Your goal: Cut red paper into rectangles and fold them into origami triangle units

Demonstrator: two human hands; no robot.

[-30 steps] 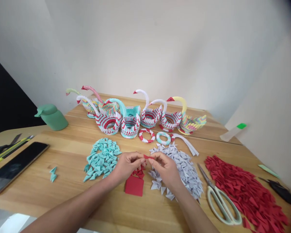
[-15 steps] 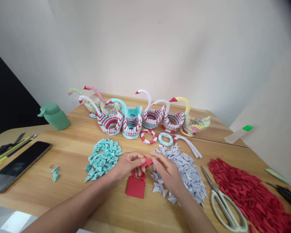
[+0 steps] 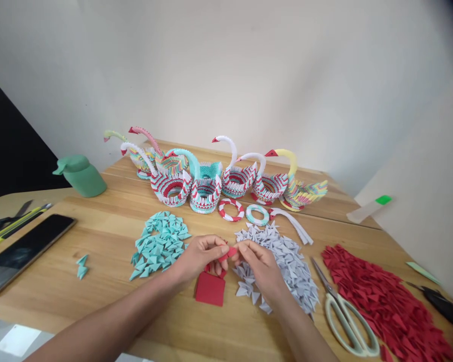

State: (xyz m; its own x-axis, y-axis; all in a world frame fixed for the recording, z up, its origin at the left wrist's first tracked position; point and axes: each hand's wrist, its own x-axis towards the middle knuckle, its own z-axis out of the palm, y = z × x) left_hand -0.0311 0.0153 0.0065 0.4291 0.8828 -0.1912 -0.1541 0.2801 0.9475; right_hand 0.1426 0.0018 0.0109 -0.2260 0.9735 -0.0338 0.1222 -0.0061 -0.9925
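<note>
A small folded piece of red paper (image 3: 228, 254) is held between my two hands over the middle of the table. My left hand (image 3: 207, 254) pinches its left side between thumb and fingers. At its right end, the fingertips of my right hand (image 3: 258, 259) are closed on it. Just below lies a stack of red paper squares (image 3: 210, 289), with small red folded pieces partly hidden under my left hand. Turquoise folded paper triangles (image 3: 160, 244) are heaped to the left. A pale lilac-grey heap of triangles (image 3: 287, 261) lies beside and beneath my right hand.
Several paper swans (image 3: 206, 193) stand along the back, with a red-white ring (image 3: 231, 210) and a turquoise-white ring (image 3: 257, 215) in front. Scissors (image 3: 349, 322) and a red triangle heap (image 3: 392, 301) lie right. A phone (image 3: 26, 254) and a green container (image 3: 83, 176) are left.
My right fingers have closed in on the right end of the red paper, and the piece now looks narrower. The view has shifted slightly.
</note>
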